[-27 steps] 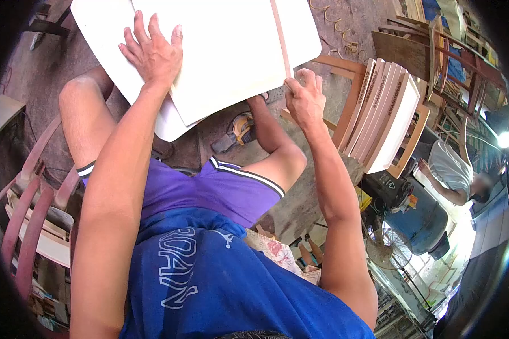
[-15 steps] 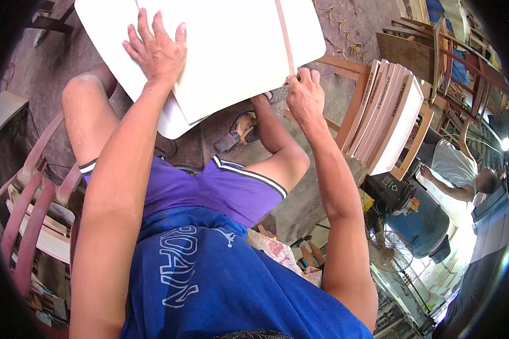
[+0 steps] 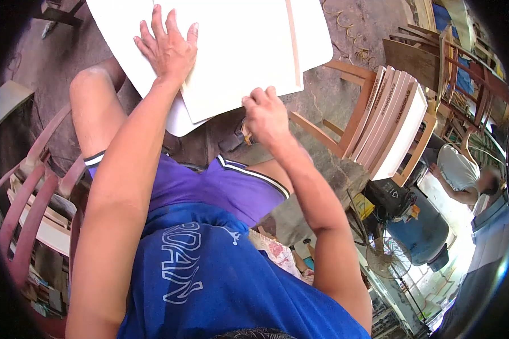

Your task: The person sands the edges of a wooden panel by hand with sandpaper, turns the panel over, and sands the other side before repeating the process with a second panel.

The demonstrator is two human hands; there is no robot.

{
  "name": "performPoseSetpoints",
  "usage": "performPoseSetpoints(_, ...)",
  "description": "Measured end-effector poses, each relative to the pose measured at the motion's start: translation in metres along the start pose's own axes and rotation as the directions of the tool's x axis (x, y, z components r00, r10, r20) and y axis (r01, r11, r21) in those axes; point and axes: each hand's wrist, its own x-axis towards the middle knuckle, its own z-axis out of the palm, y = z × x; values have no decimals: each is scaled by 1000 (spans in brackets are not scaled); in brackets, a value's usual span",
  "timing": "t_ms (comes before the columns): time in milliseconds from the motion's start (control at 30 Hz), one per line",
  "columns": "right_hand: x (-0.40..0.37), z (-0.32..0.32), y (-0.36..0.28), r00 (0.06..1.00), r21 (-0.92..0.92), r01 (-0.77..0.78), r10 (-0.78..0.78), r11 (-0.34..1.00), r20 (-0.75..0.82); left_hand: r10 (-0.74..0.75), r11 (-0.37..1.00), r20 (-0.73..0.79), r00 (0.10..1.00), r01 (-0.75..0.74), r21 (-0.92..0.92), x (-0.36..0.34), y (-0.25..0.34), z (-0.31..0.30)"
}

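Note:
A large white sheet (image 3: 237, 51) lies over a white board with rounded corners (image 3: 316, 39), across my lap side. A thin brown strip (image 3: 293, 42) runs along the sheet near its right edge. My left hand (image 3: 168, 52) is pressed flat on the white surface at the upper left, fingers spread. My right hand (image 3: 266, 116) is at the sheet's near edge, left of the strip's lower end, with its fingers curled; whether it pinches the edge or anything else is hidden.
A stack of boards (image 3: 387, 121) rests on a wooden frame (image 3: 353, 135) at the right. Red-brown curved chair parts (image 3: 34, 209) stand at the left. A standing fan (image 3: 388, 257) and a person in a white shirt (image 3: 458, 166) are farther right.
My right hand has left the lower end of the brown strip and moved left along the sheet's near edge. My left hand stays spread on the sheet.

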Motion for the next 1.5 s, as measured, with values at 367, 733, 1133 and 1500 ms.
performPoseSetpoints(367,1,-2,-26,1000,56,-16,16,998,1,3,1000,-5,1000,-3,-16,3,1,0)
performPoseSetpoints(733,1,-7,-18,998,25,-21,19,999,63,-32,999,25,999,32,-2,-1,4,-3)
performPoseSetpoints(1133,6,1,-35,999,-40,45,-46,998,-25,-10,998,11,1000,11,-58,-3,4,-4)
performPoseSetpoints(1500,16,-1,-64,999,41,-5,3,999,42,-22,998,16,1000,23,-52,-1,3,-5)
